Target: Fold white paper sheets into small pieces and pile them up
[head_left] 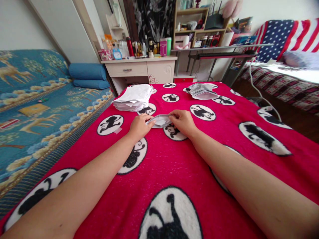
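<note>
Both my hands meet over a small folded piece of white paper (160, 120) lying on the red blanket (174, 166). My left hand (138, 127) pinches its left end with the fingers closed on it. The right end is gripped by my right hand (182, 121). A thick stack of flat white paper sheets (134, 97) lies beyond my left hand. Farther back on the right is a pile of folded grey-white paper pieces (203, 91).
The red blanket with black-and-white monkey circles covers the surface. A blue patterned sofa (32, 99) runs along the left. A white dresser (142, 69) crowded with bottles and a desk (214, 53) stand behind. A flag-covered bed (286, 66) lies at the right. A small tape scrap (118, 130) sits near my left hand.
</note>
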`<state>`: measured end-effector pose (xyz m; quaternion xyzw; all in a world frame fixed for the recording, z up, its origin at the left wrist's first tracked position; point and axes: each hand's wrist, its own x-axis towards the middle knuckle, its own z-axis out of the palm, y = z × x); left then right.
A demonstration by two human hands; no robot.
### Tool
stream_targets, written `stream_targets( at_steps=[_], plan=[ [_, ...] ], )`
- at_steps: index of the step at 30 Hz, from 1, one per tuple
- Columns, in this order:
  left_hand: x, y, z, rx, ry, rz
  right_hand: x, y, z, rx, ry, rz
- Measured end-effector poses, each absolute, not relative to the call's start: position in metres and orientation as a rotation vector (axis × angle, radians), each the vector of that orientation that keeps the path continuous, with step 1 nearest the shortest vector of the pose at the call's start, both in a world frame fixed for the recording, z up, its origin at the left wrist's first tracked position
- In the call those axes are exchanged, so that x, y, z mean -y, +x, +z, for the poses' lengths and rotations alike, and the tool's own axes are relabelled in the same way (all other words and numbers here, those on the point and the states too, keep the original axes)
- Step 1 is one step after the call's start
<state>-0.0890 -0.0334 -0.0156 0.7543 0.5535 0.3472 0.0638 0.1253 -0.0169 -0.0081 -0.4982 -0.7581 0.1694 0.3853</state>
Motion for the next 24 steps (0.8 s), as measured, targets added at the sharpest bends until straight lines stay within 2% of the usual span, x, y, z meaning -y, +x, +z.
stream_targets(
  at_steps=[24],
  plan=[
    [0.0362,-0.0882,-0.0131,-1.691,2.291,0.985,0.0149,0.1250,-0.0082,1.930,-1.274,0.471]
  ],
)
